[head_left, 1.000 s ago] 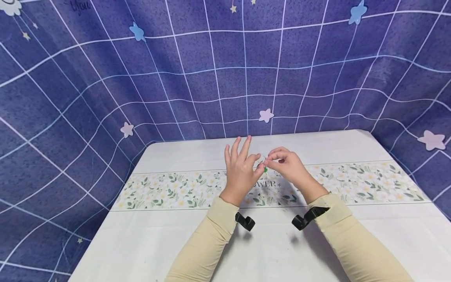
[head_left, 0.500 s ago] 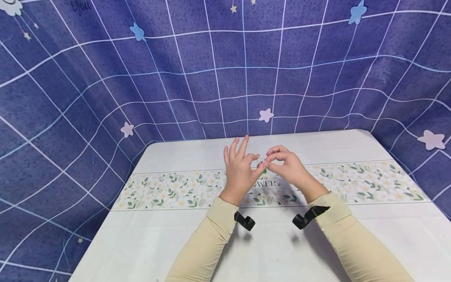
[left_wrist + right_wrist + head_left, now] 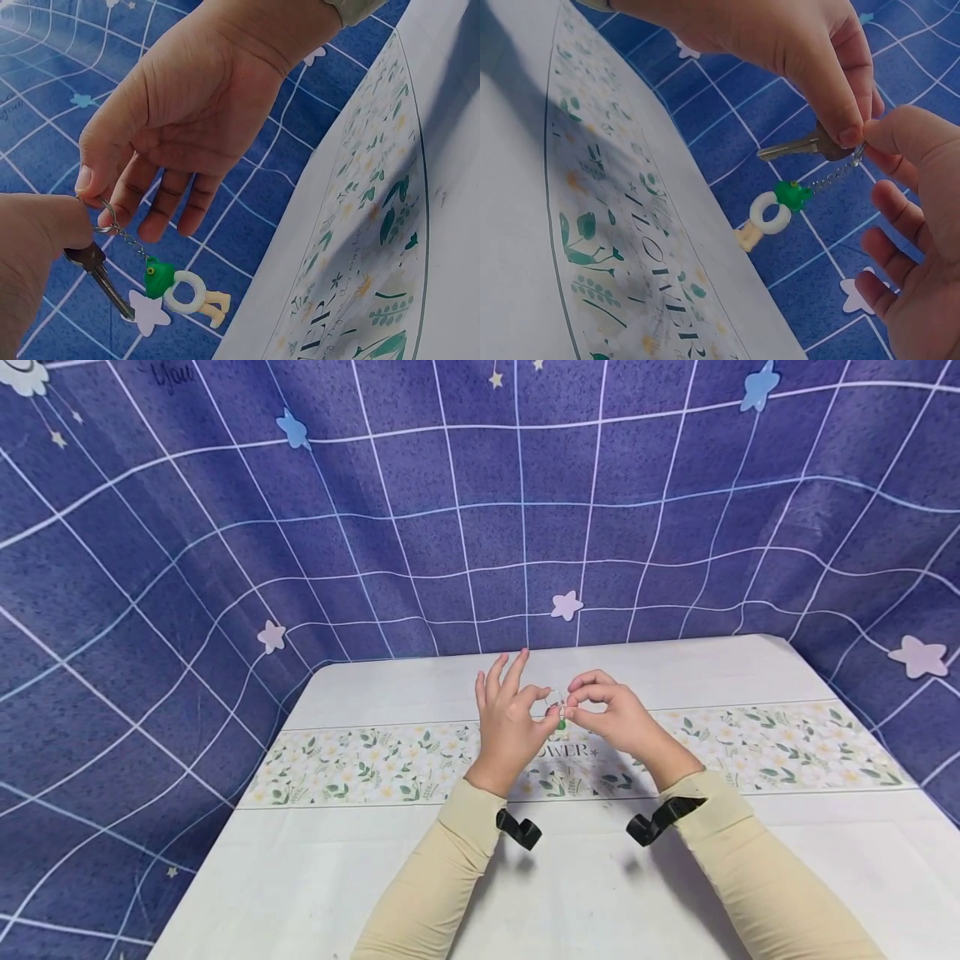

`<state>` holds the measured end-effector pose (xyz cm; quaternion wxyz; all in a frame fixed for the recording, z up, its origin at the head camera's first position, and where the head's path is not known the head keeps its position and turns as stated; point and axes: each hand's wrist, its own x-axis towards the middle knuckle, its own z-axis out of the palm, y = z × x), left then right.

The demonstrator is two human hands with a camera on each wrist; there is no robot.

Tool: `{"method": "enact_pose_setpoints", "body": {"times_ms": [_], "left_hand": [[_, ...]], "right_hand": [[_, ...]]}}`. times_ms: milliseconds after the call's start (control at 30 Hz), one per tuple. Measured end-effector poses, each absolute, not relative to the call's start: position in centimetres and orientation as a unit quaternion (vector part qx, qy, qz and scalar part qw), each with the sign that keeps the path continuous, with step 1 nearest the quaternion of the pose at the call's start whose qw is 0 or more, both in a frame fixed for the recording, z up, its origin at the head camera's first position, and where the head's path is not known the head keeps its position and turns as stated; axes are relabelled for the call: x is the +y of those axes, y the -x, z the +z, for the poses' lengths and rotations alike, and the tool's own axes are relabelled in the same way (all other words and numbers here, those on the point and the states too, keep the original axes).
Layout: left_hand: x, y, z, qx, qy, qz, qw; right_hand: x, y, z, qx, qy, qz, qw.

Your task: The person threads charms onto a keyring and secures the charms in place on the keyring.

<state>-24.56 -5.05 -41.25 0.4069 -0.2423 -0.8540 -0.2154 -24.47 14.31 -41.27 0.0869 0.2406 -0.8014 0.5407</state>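
One key [image 3: 795, 148] is pinched by its head in the grip of your right hand [image 3: 621, 714], right beside a metal ring [image 3: 112, 217] that your left hand [image 3: 510, 727] holds between thumb and forefinger, its other three fingers spread away. From the ring runs a short chain [image 3: 133, 244] with a green frog charm [image 3: 166, 283], white hoop at its middle and yellow legs at its end, dangling below your fingers. Your fingertips cover the key's hole, so I cannot tell whether it is threaded on the ring. Your step in hand looks like working the key's head at the ring, and the next move probably calls for a steady left pinch while your right hand guides the key, clear of the charm. You hold all this above the bench [image 3: 300, 877], over its floral band [image 3: 390, 764], with a blue curtain [image 3: 405, 539] beyond
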Motion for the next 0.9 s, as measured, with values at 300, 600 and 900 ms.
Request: {"method": "enact_pose_setpoints", "body": {"times_ms": [300,600,900], "left_hand": [[-5.2,24.5,-41.1,-0.856,0.257,-0.191,0.405],[-5.2,24.2,-40.8,-0.853,0.281,-0.136,0.418],[-5.1,24.2,-40.9,-0.841,0.293,-0.099,0.444]], "right_hand": [[14.7,24.7,-41.6,-0.794,-0.251,0.549,0.067],[14.0,24.4,-41.0,-0.811,-0.191,0.552,0.032],[13.6,24.3,-40.5,-0.823,-0.154,0.545,0.035]]}}
